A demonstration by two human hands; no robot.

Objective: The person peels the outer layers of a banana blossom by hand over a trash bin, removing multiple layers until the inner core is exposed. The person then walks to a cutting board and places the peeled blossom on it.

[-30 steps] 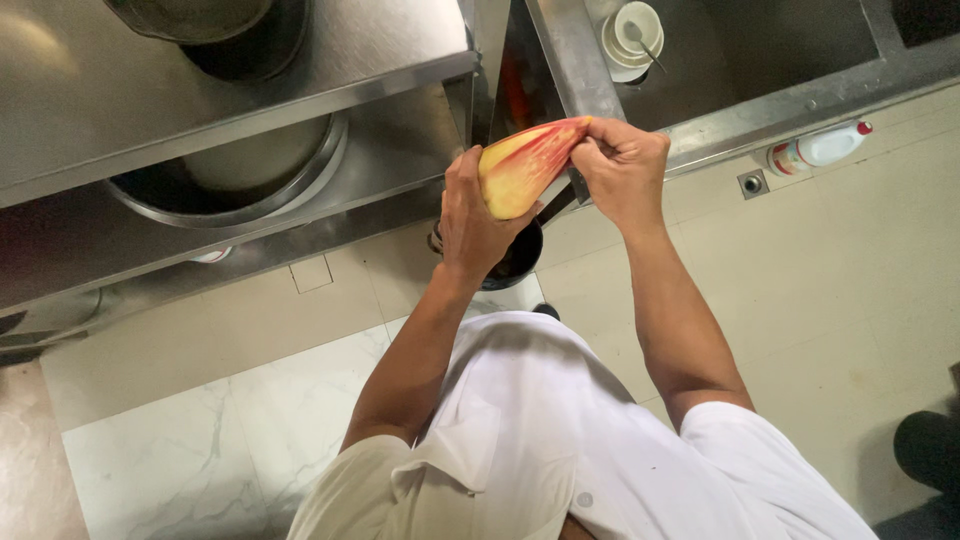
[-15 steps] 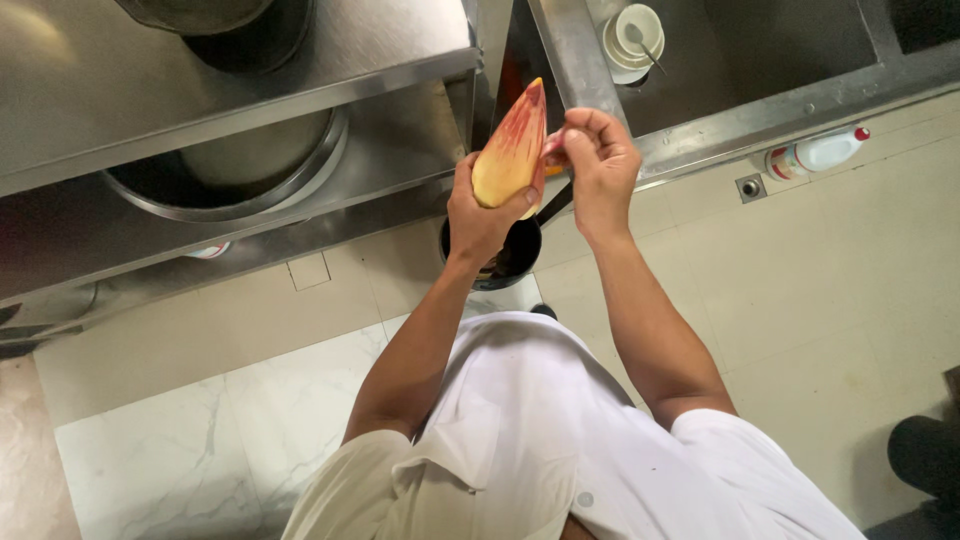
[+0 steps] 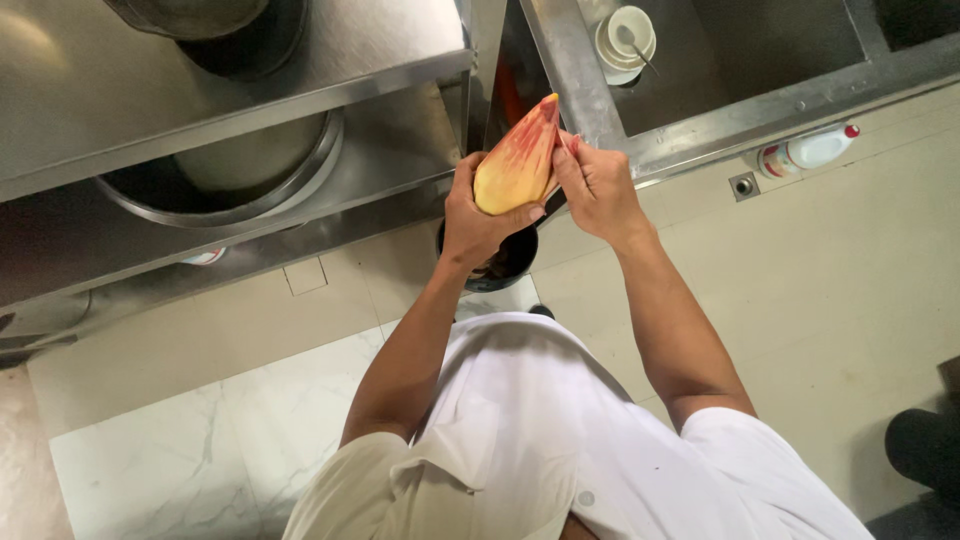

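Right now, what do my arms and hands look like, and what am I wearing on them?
Both arms are bare from above the elbow down. The left hand and right hand wear no gloves; no rings, watch or bands show. Short white sleeves of a white top end at the upper arms.

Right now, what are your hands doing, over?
Left hand gripping the yellow-red banana blossom from below. Right hand pinching its outer leaf at the side. Dark bucket directly underneath, on the floor. Nothing blocking.
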